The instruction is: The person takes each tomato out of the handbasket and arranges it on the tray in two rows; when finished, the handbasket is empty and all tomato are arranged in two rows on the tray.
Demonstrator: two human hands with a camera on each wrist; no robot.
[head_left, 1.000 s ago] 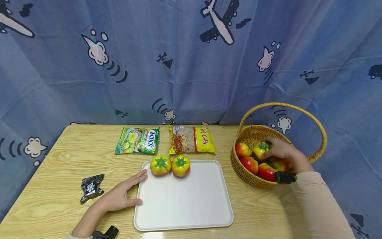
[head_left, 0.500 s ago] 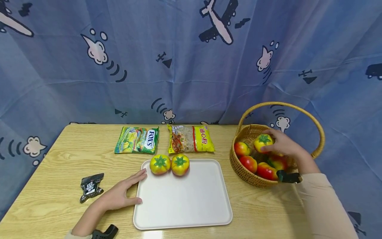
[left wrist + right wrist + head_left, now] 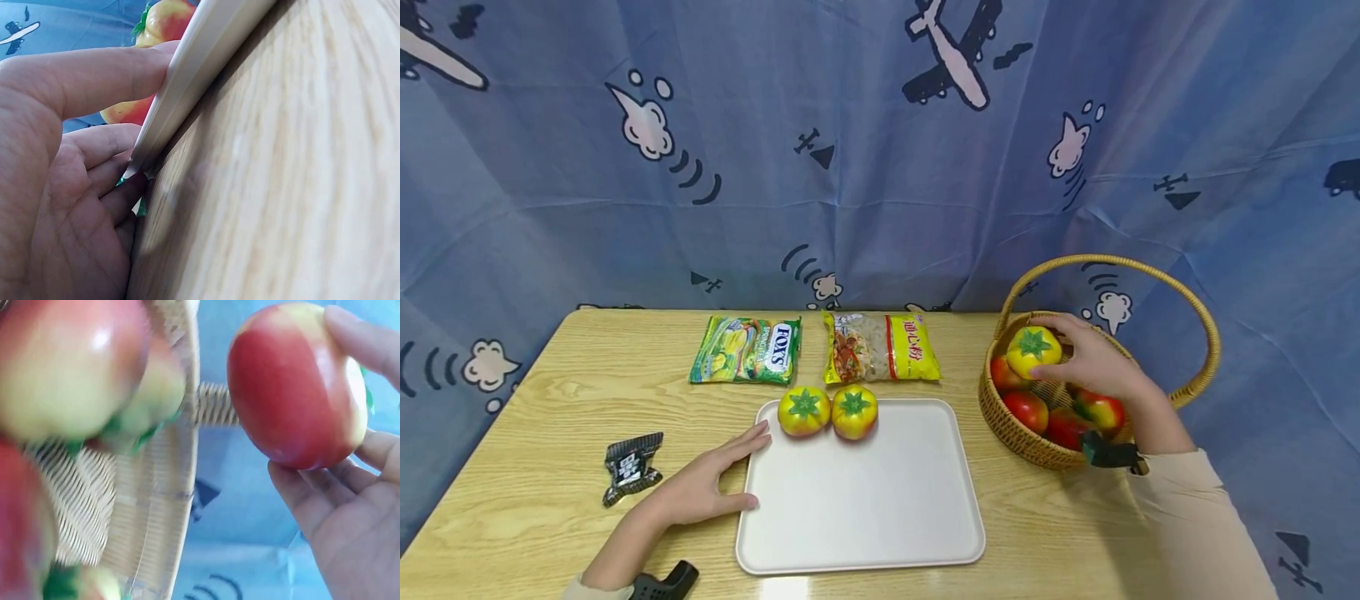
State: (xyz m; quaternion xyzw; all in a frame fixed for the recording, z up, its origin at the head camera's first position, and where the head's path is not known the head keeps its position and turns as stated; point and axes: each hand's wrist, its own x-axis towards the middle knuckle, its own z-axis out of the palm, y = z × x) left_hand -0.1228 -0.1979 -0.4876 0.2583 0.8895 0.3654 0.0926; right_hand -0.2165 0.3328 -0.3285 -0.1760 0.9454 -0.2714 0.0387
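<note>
- Fruit (image 3: 1028, 353): round, glossy yellow above, red beneath, green star-shaped cap; over the basket (image 3: 1015, 437).
- Right hand (image 3: 1096, 360): thumb and fingers pinching it.
- Left hand (image 3: 703, 487) (thumb spread from fingers): touching tray (image 3: 865, 508), left of basket.

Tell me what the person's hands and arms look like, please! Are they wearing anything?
The left hand and right hand have no gloves on. The right sleeve is long, plain and light beige, with some creases. Only a bit of the left sleeve shows, also beige. Each wrist has a small dark gadget: a black left gadget and a greenish-black right gadget.
</note>
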